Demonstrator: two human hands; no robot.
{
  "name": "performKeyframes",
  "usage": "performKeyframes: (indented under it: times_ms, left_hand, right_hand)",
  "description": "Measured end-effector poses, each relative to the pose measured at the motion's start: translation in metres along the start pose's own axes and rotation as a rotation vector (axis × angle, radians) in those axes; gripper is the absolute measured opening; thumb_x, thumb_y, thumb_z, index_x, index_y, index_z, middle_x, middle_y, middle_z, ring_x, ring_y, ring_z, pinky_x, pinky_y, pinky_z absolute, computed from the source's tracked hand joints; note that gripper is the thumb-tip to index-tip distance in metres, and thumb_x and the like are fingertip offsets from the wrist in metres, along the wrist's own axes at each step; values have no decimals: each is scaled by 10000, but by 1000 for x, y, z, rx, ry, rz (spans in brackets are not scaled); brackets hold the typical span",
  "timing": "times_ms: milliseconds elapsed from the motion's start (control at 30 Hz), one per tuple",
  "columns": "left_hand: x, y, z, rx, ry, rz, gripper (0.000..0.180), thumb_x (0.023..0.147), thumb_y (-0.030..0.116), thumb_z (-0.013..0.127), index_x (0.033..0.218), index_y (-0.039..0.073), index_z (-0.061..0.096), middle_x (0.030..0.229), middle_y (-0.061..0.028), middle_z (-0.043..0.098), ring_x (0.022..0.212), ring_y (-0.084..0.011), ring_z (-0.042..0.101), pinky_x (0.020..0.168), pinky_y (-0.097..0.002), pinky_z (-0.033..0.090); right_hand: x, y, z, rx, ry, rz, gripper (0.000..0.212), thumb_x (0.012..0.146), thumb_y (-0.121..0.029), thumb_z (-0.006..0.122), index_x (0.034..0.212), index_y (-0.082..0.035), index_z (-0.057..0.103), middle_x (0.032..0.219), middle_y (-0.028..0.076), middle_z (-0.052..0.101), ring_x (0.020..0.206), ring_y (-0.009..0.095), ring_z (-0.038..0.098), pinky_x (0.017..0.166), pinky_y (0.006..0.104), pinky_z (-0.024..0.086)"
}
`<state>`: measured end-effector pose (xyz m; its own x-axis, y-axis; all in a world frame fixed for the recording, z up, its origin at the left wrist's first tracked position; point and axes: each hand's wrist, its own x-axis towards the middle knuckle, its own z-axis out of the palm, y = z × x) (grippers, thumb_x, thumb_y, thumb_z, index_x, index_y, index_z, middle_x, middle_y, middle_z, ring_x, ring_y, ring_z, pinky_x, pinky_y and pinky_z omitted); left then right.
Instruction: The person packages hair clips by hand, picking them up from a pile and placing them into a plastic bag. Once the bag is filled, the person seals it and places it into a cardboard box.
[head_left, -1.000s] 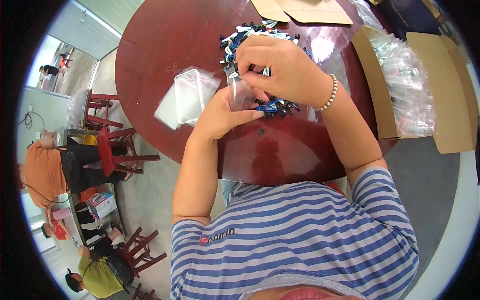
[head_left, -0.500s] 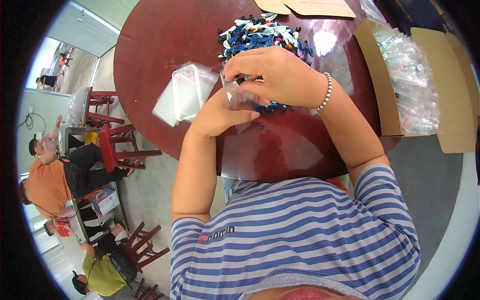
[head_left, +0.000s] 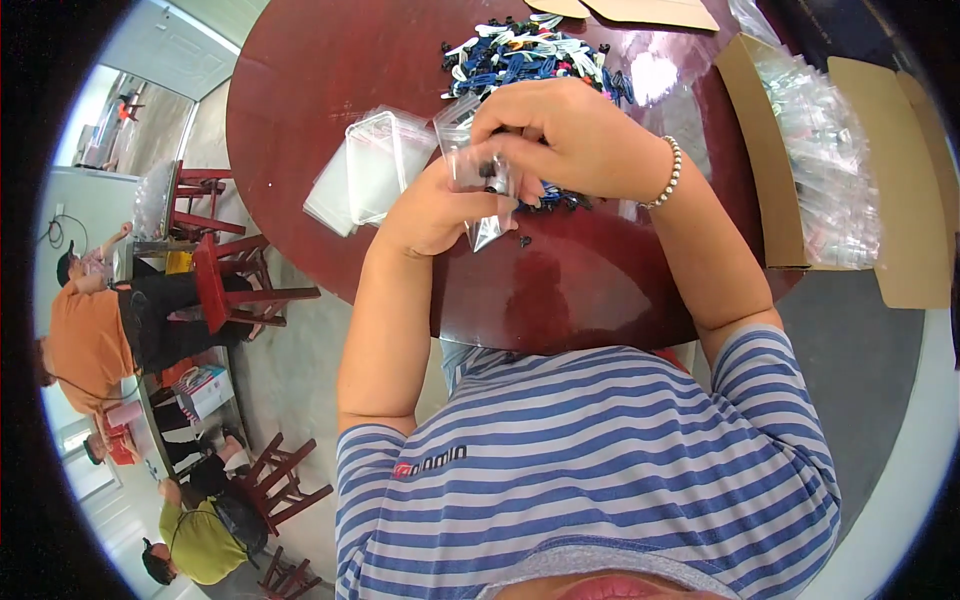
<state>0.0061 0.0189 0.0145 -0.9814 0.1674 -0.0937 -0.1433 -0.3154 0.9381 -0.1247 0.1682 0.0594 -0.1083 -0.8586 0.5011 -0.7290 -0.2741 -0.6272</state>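
Holding a small clear bag (head_left: 478, 190), the left hand (head_left: 430, 210) pinches it while the right hand (head_left: 570, 135) grips its top; small pieces could spill onto the table (head_left: 600, 280).

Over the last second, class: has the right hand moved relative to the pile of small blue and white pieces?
Yes. The right hand has drawn back from the pile toward the person, and now meets the left hand at the clear bag.

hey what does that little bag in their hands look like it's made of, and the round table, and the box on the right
Small bag: thin clear plastic film, glossy; the hand shows through. Round table: dark red-brown, probably lacquered wood; it mirrors light. Box: matte tan cardboard, flaps open.
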Motion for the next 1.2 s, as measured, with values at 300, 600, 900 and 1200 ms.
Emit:
performKeyframes:
  times_ms: [300,600,900,1200]
  left_hand:
    - [2,-10,9,-5,30,10,219,870,27,632,1088,9,627,999,-76,658,949,-175,634,809,-293,503]
    - [3,-11,1,18,160,-86,241,897,129,639,1120,38,639,982,-64,684,896,-140,641,758,-281,502]
    - [5,-11,-9,23,98,-14,291,908,145,641,1173,28,608,986,-67,682,898,-127,640,679,-223,486]
    - [2,-11,-6,-36,44,8,344,887,127,667,1208,21,603,1032,-55,670,907,-117,638,668,-192,480]
  right_hand:
    - [-7,4,-1,-146,31,-29,136,843,-68,603,933,28,638,847,135,661,558,210,665,609,307,538]
    - [-6,13,2,-135,-55,-5,122,808,-53,657,918,-1,648,834,105,633,730,239,644,658,298,525]
    - [1,0,7,-155,-77,119,149,831,-27,657,978,3,663,918,85,666,703,173,658,639,257,531]
    - [-7,2,2,-41,-177,148,192,839,-52,616,1014,3,671,844,120,654,737,215,657,662,291,517]
